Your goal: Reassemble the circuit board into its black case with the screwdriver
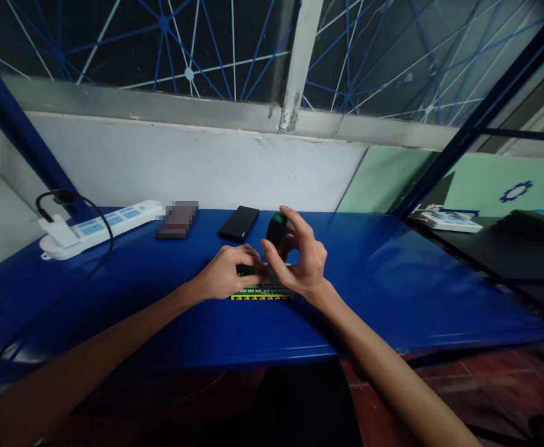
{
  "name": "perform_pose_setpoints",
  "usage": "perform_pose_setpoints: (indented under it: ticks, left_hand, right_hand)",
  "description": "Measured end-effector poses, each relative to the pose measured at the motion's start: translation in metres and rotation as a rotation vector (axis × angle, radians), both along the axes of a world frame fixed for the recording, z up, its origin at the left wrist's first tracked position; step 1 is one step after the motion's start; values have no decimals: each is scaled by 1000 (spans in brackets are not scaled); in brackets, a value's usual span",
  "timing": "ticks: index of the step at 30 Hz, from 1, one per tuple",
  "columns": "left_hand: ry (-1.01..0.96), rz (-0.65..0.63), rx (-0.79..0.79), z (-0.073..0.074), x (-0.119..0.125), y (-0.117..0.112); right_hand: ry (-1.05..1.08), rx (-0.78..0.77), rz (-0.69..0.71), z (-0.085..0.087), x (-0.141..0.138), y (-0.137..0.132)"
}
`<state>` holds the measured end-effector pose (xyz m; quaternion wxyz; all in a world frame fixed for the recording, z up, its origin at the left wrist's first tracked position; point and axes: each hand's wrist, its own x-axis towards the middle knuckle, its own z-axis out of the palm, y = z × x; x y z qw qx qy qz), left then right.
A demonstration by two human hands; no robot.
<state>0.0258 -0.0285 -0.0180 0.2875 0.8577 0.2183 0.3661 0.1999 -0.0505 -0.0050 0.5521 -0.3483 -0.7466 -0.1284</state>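
Our left hand [225, 273] grips green board [262, 290], long axis left-right; right hand [302, 261] pinches black block [276, 231] just above its far-right end.

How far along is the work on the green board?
Done: the green board lies flat on the blue table. In hand: the left hand holds the board down; the right hand holds a small black part just above it. Left: the part seems not yet set on the board; the black case behind lies untouched.

Table [392, 279] open rightward; power strip [99, 226], cable [67, 292], black box [239, 223] block the left.
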Motion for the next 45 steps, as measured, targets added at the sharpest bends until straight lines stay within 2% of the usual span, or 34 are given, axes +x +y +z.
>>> perform_pose_setpoints:
  ticks: [10, 18, 26, 34, 39, 45]
  left_hand:
    - [16, -26, -34, 3, 1, -2]
    - [41, -43, -63, 5, 1, -3]
    - [36, -67, -87, 2, 1, -2]
    - [18, -13, 10, -2, -1, -1]
    - [-6, 25, -11, -7, 0, 1]
    - [20, -13, -53, 0, 1, -2]
  right_hand:
    - [-44, -37, 43, 1, 3, -1]
    - [-25, -20, 26, 1, 0, -2]
    - [0, 11, -72, -3, 1, 3]
    - [-42, -20, -10, 1, 2, 0]
    - [-28, -57, -16, 0, 1, -1]
    - [-60, -107, 37, 1, 3, -3]
